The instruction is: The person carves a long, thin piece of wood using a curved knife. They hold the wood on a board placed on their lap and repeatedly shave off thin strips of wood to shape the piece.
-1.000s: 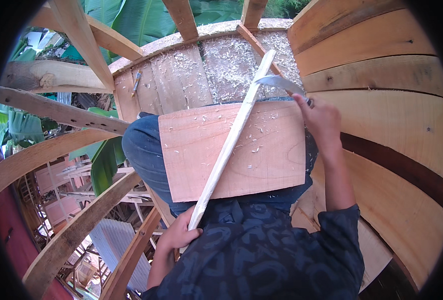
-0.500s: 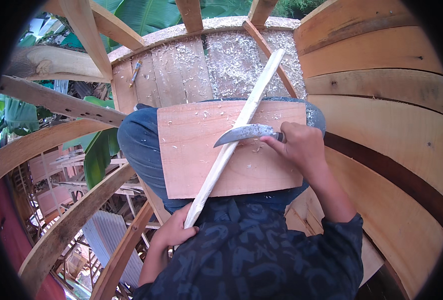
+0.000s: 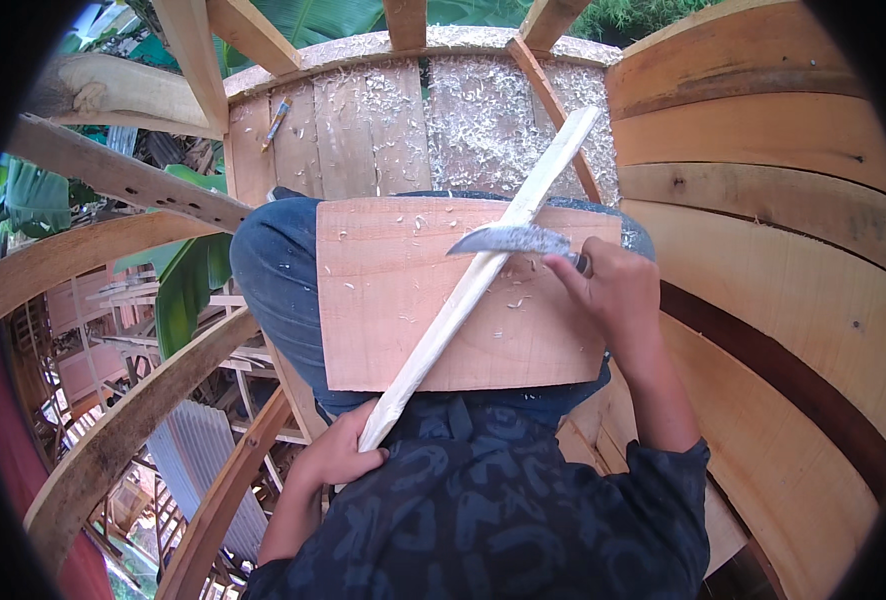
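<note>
A long pale wooden stick (image 3: 453, 312) slants across a flat reddish board (image 3: 383, 290) that lies on my lap. My left hand (image 3: 338, 448) is closed round the stick's near end, close to my shirt. In my right hand (image 3: 615, 280) is the handle of a knife (image 3: 508, 240) with a curved, blotchy grey blade. The blade crosses over the stick's upper half, its tip pointing left, and appears to rest on the wood. A few curled wood shavings (image 3: 515, 303) are scattered on the board.
Wood shavings (image 3: 483, 120) cover the planks beyond my knees. A thin brown batten (image 3: 553, 100) leans behind the stick's far end. A small pen-like tube (image 3: 277, 122) lies at the far left. Curved plank walls (image 3: 763, 190) rise on the right; bare wooden ribs (image 3: 143, 430) stand at left.
The stick's far end has swung slightly right. The knife and my right hand have shifted a little right and up along it, and my left hand still grips the near end.
</note>
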